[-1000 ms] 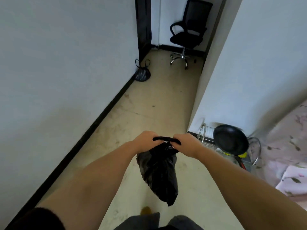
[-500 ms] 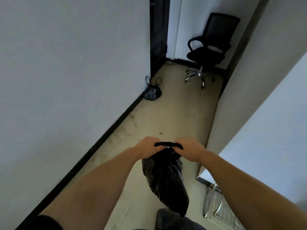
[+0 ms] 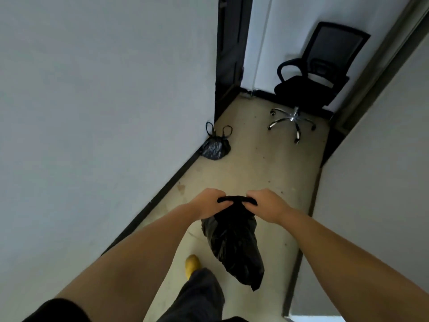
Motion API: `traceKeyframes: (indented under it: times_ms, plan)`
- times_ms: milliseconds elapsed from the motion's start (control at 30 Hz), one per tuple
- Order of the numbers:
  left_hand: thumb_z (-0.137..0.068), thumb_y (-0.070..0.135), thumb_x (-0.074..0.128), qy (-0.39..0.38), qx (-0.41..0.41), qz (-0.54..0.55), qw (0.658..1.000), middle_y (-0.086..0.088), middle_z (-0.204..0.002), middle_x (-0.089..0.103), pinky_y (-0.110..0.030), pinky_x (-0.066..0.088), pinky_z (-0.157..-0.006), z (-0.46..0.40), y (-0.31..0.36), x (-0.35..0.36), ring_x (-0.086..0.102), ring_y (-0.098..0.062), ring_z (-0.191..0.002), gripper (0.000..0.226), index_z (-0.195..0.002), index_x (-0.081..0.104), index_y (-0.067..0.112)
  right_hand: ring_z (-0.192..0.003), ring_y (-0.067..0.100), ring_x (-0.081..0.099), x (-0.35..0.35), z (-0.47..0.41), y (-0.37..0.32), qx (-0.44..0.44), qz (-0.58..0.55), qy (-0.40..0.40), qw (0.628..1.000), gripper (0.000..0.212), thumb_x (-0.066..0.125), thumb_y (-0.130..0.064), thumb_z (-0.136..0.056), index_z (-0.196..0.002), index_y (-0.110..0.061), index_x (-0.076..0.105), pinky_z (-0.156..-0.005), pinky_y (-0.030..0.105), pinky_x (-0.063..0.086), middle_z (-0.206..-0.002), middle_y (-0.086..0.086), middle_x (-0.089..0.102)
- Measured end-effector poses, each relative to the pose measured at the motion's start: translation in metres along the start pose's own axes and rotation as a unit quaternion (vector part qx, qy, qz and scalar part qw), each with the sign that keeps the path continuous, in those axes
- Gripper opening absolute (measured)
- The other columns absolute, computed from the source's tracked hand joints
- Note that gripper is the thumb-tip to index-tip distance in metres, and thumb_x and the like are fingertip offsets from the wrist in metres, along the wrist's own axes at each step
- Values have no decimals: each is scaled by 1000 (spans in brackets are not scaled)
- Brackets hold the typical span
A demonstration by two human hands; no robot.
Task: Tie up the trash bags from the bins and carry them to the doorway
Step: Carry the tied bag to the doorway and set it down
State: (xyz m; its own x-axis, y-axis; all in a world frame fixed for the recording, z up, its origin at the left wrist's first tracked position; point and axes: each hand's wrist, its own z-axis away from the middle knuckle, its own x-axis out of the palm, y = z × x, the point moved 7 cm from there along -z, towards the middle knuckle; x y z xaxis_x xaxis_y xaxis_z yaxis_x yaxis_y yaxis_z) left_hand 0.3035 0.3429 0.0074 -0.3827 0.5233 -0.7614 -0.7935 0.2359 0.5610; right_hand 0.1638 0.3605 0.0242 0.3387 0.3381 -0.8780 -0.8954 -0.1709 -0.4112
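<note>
Closer now than half a second ago, the office chair [image 3: 311, 84] and the dark doorway [image 3: 228, 56] fill more of the view, and the wire rack seen low on the right earlier has dropped out of sight. Both hands keep their hold on the carried trash bag [image 3: 234, 247]: the left hand [image 3: 207, 203] and the right hand [image 3: 267, 204] each have fingers curled round the twisted black top of the bag, which stretches taut between them like a short strap. Below that strap the bag hangs free in the air, above the floor [image 3: 255, 163], its lower tip tilted toward the right. A second trash bag [image 3: 214, 147], tied with two loop handles standing up, sits on the floor against the left wall [image 3: 104, 101], just beside the doorway and well apart from the carried one. Underneath the arms a yellow shoe [image 3: 191, 263] and a dark trouser leg [image 3: 197, 296] step forward along the corridor
</note>
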Motion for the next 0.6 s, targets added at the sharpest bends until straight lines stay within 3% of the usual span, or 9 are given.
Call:
traceKeyframes:
  times_ms: [200, 267, 400, 600]
  plan:
    - [-95, 37, 49, -22, 21, -25, 999, 4, -63, 45, -29, 34, -60, -109, -29, -85, 49, -19, -71, 39, -59, 42, 21, -64, 24, 54, -49, -115, 16, 42, -28, 28, 998, 22, 53, -28, -91, -73, -16, 49, -61, 38, 44, -70, 3, 56]
    - [-95, 36, 49, -36, 29, -28, 999, -2, -67, 51, -31, 37, -65, -139, -36, -105, 51, -22, -74, 37, -65, 50, 15, -65, 25, 55, -62, -145, 18, 44, -37, 35, 998, 23, 53, -27, -91, -73, -15, 49, -61, 38, 44, -70, 5, 55]
    - [-95, 37, 49, -48, 31, -14, 998, -13, -89, 64, -35, 47, -78, -196, -58, -142, 60, -26, -85, 39, -95, 65, 2, -63, 23, 53, -83, -208, 27, 53, -52, 31, 997, 23, 53, -26, -92, -72, -14, 49, -59, 36, 42, -69, 5, 56]
    - [-94, 37, 52, -21, 16, -16, 1000, -7, -79, 58, -31, 41, -67, -293, -90, -198, 54, -19, -73, 35, -88, 63, 4, -62, 21, 52, -116, -319, 53, 43, -47, 23, 998, 26, 53, -29, -93, -73, -13, 50, -54, 30, 35, -69, 5, 56]
